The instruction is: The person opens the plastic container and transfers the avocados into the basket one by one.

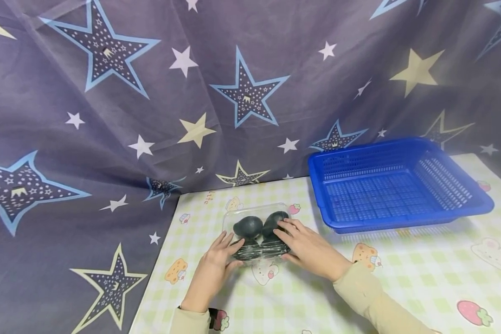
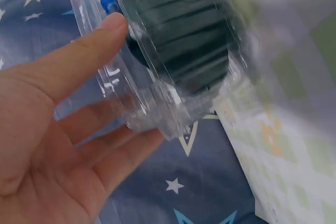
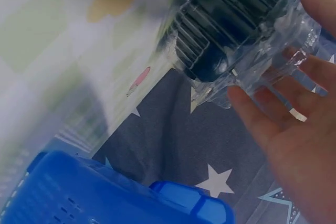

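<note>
A clear plastic clamshell box [image 1: 254, 209] sits on the table, with several dark green, egg-shaped fruits like avocados [image 1: 248, 227] inside. My left hand [image 1: 213, 262] holds the box at its left front corner. In the left wrist view the thumb lies along the rim, and the other fingers reach past the ribbed plastic wall [image 2: 163, 98]. At the opposite side my right hand [image 1: 311, 248] holds the box too, its fingers over the right-hand fruit and its thumb near the front edge. Ridged plastic [image 3: 197, 40] covers the dark fruit in the right wrist view.
To the right of the box stands a blue plastic basket [image 1: 330, 215] with slotted walls and nothing inside. A green-and-white checked cloth [image 1: 421, 278] with cartoon prints covers the table. Behind it hangs a dark star-patterned curtain [image 1: 150, 106], which also drops past the table's left edge.
</note>
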